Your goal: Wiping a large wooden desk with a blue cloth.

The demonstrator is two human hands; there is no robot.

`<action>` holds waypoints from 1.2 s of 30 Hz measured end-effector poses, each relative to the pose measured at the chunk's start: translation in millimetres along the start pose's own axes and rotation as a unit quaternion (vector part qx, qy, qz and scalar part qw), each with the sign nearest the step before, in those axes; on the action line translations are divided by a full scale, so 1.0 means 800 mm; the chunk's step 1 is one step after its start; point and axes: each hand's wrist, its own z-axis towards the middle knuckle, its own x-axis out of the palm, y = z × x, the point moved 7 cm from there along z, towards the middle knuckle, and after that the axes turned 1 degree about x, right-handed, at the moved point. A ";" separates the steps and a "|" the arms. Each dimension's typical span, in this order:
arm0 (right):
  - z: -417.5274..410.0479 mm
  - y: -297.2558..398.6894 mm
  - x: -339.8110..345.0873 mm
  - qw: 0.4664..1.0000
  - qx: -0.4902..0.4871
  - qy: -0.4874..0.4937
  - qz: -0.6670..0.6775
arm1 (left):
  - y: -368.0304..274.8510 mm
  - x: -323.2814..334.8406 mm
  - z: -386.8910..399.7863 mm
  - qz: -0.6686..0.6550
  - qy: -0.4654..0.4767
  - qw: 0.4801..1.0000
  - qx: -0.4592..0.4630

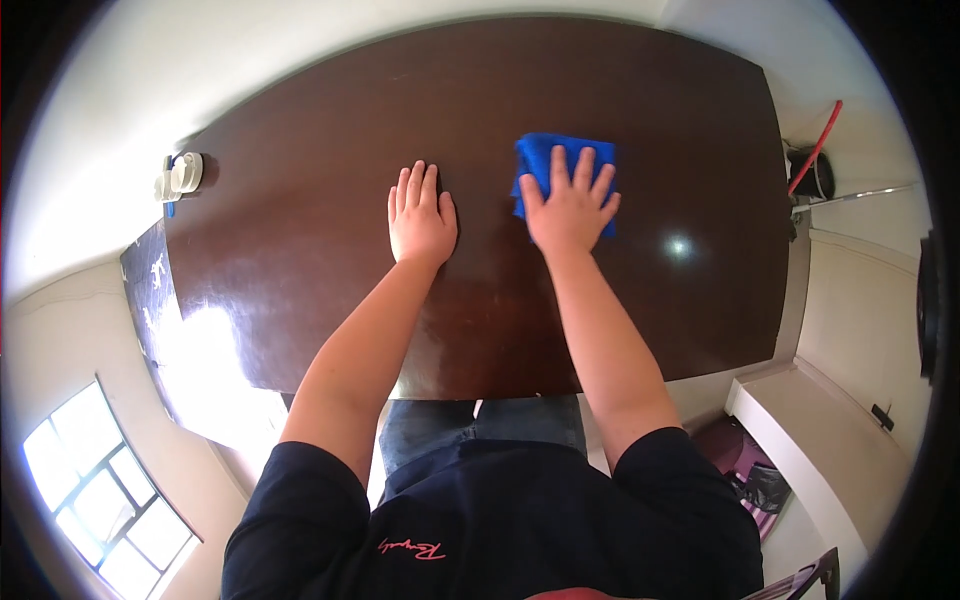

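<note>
A folded blue cloth [534,156] lies on the dark brown wooden table [480,82], right of the middle. My right hand [571,206] holds it down against the tabletop, palm down and fingers spread. The thumb reaches the cloth's left side, and part of the cloth is hidden under the palm. To the left, my left hand [421,221] is flat on the bare wood with nothing in it. Its fingers point away from me, and its thumb stands a little apart.
White round items [186,172] with a blue strip sit at the table's far left edge. Beyond the right edge are a black bucket [817,176], a red stick [817,146] and a metal rod [862,195]. A pale ledge [810,420] stands at lower right.
</note>
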 end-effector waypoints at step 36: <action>-0.140 -0.061 0.004 0.998 0.039 -0.043 -0.008 | -0.035 0.018 -0.162 -0.025 0.038 0.996 0.082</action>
